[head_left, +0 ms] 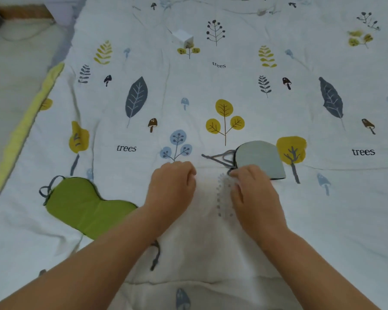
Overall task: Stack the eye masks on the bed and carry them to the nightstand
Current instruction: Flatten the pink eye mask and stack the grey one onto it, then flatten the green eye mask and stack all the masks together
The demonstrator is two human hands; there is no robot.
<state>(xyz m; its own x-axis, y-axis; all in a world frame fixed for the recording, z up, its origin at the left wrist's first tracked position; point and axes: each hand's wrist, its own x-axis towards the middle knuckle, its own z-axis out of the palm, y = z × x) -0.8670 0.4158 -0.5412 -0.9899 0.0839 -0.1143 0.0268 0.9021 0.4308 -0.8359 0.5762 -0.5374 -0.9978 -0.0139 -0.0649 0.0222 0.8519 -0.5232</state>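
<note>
A green eye mask (85, 204) lies flat on the bed at the lower left, its grey strap looped at the left end; my left forearm covers its right end. A pale grey-blue eye mask (259, 158) lies folded at centre right, with grey straps trailing left. My right hand (253, 193) rests on its near left edge, fingers pinched where the straps meet the mask. My left hand (173, 186) is curled into a loose fist on the quilt, left of the grey mask, with nothing visible in it.
The bed is covered by a white quilt (211, 86) printed with leaves, trees and mushrooms. A small white box (183, 38) sits far up the quilt. A yellow quilt edge (27, 121) and pale bedding run along the left side.
</note>
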